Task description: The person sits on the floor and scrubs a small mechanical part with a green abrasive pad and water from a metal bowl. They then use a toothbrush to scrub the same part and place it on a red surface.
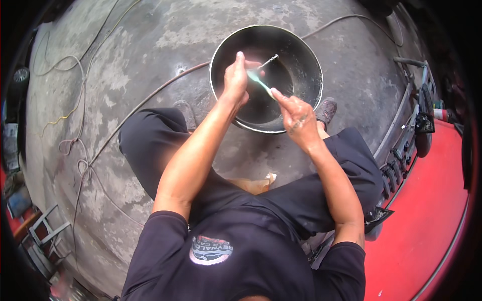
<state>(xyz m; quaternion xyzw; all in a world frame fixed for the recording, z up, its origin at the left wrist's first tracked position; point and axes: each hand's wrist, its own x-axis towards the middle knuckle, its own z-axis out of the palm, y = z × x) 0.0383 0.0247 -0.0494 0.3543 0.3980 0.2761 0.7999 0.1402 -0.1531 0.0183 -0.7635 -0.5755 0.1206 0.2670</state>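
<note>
My left hand is over a round dark basin, its thumb raised. It grips a slim metal part, perhaps a bolt or valve, whose ridged tip sticks out to the right past the fingers. The rest of that part is hidden by the hand and the brush. In my right hand is a pale green brush that looks like a toothbrush. Its blurred head lies against or very near the metal part at my left fingers. The basin stands on the floor between my feet, and its bottom looks dark.
A hose runs across the stained concrete floor to the basin. Tangled cords lie at the left. A brown wrapper or bag is between my legs. At the right are a metal frame and a red panel.
</note>
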